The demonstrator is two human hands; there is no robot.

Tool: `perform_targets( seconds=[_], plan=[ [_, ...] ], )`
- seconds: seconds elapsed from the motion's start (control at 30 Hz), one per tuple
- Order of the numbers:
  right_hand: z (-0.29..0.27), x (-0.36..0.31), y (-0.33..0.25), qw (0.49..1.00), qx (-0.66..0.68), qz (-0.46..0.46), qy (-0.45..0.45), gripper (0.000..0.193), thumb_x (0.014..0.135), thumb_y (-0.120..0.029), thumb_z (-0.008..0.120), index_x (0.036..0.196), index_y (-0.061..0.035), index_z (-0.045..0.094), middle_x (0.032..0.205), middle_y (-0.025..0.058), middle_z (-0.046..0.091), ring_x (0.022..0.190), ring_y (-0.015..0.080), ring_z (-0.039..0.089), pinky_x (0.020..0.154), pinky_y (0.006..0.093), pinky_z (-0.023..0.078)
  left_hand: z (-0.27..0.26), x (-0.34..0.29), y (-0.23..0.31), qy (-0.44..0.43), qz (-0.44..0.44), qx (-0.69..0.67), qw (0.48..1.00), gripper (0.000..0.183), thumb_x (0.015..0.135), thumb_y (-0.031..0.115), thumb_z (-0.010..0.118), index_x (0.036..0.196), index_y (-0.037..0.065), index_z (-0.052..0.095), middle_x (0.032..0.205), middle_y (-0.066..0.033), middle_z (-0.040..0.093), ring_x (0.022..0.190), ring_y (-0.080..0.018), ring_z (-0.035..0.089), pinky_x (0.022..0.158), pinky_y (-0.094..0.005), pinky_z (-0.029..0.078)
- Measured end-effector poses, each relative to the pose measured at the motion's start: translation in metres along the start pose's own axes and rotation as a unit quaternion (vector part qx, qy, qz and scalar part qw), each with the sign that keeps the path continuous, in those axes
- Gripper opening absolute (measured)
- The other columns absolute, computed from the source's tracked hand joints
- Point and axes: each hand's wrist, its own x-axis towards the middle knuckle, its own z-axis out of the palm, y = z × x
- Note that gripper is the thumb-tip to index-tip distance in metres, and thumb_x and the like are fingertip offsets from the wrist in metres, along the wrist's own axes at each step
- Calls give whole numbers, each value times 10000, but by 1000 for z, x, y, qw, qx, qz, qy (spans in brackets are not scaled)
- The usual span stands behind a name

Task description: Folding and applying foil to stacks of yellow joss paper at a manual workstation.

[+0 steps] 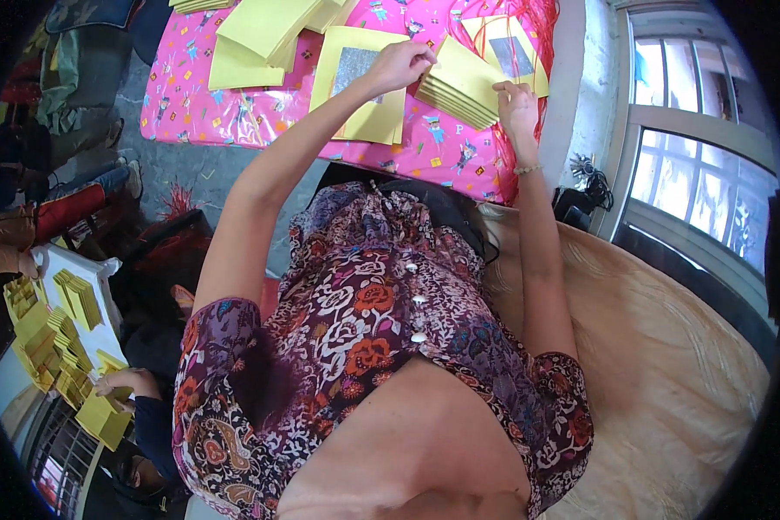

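A stepped stack of yellow paper (470,80) lies at the right part of the pink patterned cover, between my hands. My left hand (400,66) is closed, its fingertips pinched beside the stack's left edge. My right hand (517,106) has curled fingers, with the tips at the stack's right end. What either hand pinches is too small to make out. Under my left wrist lies a yellow sheet with a silver-grey rectangle (355,65). Another yellow sheet with a grey rectangle (510,57) lies beyond the stack, with red strings (542,39) over and beside it.
More yellow paper piles (264,39) rest at the table's far left on the pink cover (191,104). A window (698,156) and wall stand to the right, above beige cloth (659,347). At the lower left, another person's hand (128,381) touches yellow stacks on a white table (104,299).
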Motion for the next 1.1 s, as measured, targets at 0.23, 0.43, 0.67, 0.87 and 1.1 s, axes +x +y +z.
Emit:
perform_targets(
  seconds=[0.23,0.43,0.67,0.87,1.1],
  plan=[
    [-9,8,6,1000,-9,-27,2,188,852,-139,575,953,-188,726,964,103,642,919,289,587,843,396,457,-25,-56,-33,27,-23,7,999,169,914,153,578,1030,68,665,933,-93,662,787,-185,651,694,-314,532],
    [-18,-3,-1,998,19,-45,45,171,819,-119,642,974,-156,703,962,107,642,895,293,603,793,411,492,-33,-111,-37,28,-47,50,997,134,876,141,589,980,95,658,801,-101,604,715,-251,613,639,-359,494],
    [-4,-58,-81,970,131,-186,-88,272,830,-219,670,1052,-65,640,993,130,639,889,316,642,772,403,516,-33,-141,-22,-5,9,145,989,317,768,305,736,967,75,647,879,-112,596,881,-305,596,758,-409,495],
    [23,-91,-120,955,12,-103,-278,542,895,-191,579,1387,-95,370,1088,225,611,913,386,641,760,481,521,-22,-151,-24,-58,8,186,981,459,720,328,788,1068,95,601,1060,-110,577,986,-323,563,825,-414,486],
    [56,-80,-93,931,-98,-41,-349,655,886,-100,488,1480,-119,213,1130,253,591,923,411,644,761,508,523,-14,-148,-27,-63,-14,170,983,468,701,274,803,1087,120,589,1060,-96,550,969,-315,530,838,-414,474]
  ],
)
